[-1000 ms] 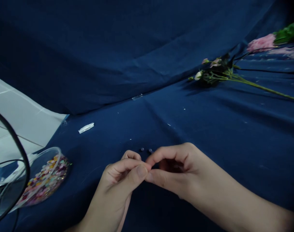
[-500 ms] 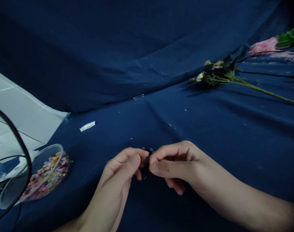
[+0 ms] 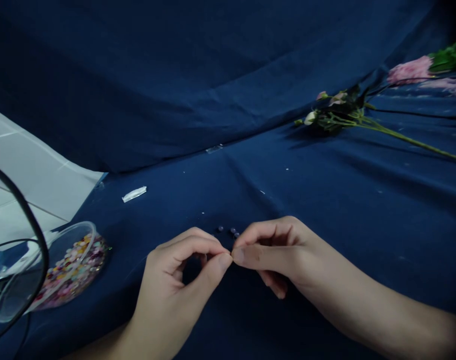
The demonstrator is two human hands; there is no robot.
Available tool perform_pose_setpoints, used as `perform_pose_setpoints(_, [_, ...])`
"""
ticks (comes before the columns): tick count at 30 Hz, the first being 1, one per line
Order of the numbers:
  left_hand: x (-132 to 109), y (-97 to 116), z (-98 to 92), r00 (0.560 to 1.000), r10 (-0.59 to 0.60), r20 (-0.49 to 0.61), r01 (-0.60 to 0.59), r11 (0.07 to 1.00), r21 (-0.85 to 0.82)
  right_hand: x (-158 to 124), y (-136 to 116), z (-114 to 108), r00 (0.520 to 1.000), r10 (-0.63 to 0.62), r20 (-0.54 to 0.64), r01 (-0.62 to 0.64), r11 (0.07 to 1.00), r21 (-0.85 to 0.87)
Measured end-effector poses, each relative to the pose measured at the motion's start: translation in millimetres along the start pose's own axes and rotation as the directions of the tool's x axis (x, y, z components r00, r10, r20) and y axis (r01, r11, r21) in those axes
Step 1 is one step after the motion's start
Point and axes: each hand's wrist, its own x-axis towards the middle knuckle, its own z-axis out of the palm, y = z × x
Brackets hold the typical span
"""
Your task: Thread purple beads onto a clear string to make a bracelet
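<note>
we see both hands low in the middle of the frame, over a dark blue cloth [image 3: 318, 200]. the left hand [image 3: 171, 285] has thumb and forefinger pinched together at the tips, other fingers curled; anything between them is too small to make out. the right hand [image 3: 278, 255] has its thumb tip against the left thumb, forefinger curled just above with a thin gap, and we can't tell if it has hold of anything. three small dark beads [image 3: 233, 230] lie on the cloth just above the fingertips, hard to see against the blue, the rightmost almost touching the right forefinger. lower left, a tilted clear plastic bowl [image 3: 68, 240] holds mixed coloured beads [image 3: 75, 272], partly hidden behind a blurry black curved cord [image 3: 25, 210]. upper right, artificial flowers [image 3: 336, 112] lie on the cloth, a pink bloom [image 3: 410, 70] beyond them. a small white strip [image 3: 133, 194] sits left of centre.
</note>
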Motion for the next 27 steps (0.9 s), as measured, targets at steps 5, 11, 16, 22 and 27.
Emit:
perform_pose_setpoints(5, [0.2,0.1,0.4,0.997,-0.047,0.058,0.05,0.998,-0.045,-0.1,3.3,-0.8,1.0,0.001,0.024,-0.001,1.0,0.002])
perform_pose_setpoints(11, [-0.5,-0.4,0.5,0.979,-0.167,0.113,0.185,0.966,-0.178,3.0,4.0,-1.9,0.999,-0.017,0.046,0.016,1.0,0.023])
perform_pose_setpoints(16, [-1.2,-5.0,0.4,0.953,-0.261,0.153,0.294,0.919,-0.263,3.3,1.7,-2.3,0.998,0.0,0.064,-0.002,0.999,0.036])
perform_pose_setpoints(22, [1.5,-3.8,2.1,0.955,-0.255,0.15,0.283,0.935,-0.212,1.9,0.0,-1.4,0.996,0.009,0.086,-0.01,1.0,0.018])
perform_pose_setpoints(27, [2.9,-1.1,3.0,0.97,-0.226,0.095,0.237,0.961,-0.139,0.0,4.7,-0.8,0.996,0.007,0.091,-0.004,0.999,-0.034])
